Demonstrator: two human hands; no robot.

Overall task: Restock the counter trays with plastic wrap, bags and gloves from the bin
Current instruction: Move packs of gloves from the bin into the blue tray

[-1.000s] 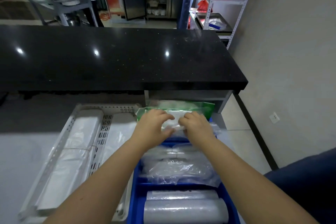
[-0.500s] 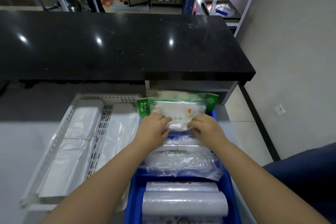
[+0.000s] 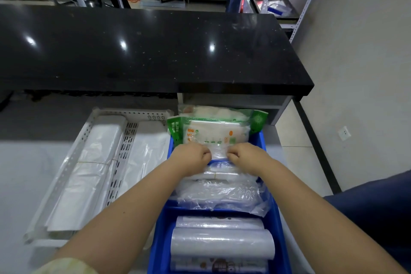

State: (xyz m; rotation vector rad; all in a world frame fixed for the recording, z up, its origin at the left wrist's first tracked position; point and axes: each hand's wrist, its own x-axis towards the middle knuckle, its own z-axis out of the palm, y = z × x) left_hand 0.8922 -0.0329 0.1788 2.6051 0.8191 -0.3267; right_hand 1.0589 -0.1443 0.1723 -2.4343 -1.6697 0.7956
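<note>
A glossy black ledge [image 3: 155,51] runs across in front of me, with a grey wall to the right and a metal rack [image 3: 278,4] in the far corner. Below the ledge is the pale surface [image 3: 22,173] I am working at. A white tray [image 3: 133,113] sits on it to the left, and the blue bin [image 3: 163,240] stands just beside the tray on the right.

Both my arms reach forward over the bin. My left hand [image 3: 191,158] and right hand [image 3: 246,155] are close together at the bin's far end, knuckles up and fingers curled. Each pinches the near clear edge of a green pack [image 3: 213,131], the left hand toward its left side and the right hand toward its right. The pack stands tilted just beyond my fingers, leaning away from me, with its green corners sticking up past the bin's far wall. Another pack of the same kind shows behind it. I cannot tell from the print what the pack contains.

Under my wrists a bundle of clear bags [image 3: 222,189] lies in the middle of the bin. Nearer to me, rolls of wrap [image 3: 222,242] lie crosswise, one against the next.

The tray has two long compartments, and each holds flat white bags [image 3: 89,173]. The left stack is tied with a thin band.
</note>
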